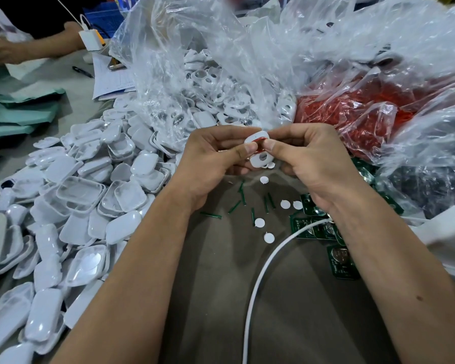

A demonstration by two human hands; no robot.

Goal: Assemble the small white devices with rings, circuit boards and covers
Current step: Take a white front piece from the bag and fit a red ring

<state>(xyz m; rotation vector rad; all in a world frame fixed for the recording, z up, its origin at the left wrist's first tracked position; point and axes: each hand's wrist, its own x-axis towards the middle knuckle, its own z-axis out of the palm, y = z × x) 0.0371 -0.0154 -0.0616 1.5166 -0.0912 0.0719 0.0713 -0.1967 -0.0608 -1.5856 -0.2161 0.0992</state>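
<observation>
here, white device (pixel 258 151) in both hands, long axis near-upright

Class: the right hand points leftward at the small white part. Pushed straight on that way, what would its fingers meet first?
The right hand already pinches the white shell; beyond it, probably the left hand thumb, though depth is unclear.

No text, label, brand or number can be read here. The green circuit boards (pixel 342 262) on the worktop carry fine white markings, too small to make out. The sheet of paper (pixel 110 80) at the far side shows a faint printed grid, but its entries are blurred. The white plastic covers (pixel 79 190) show no lettering.
</observation>
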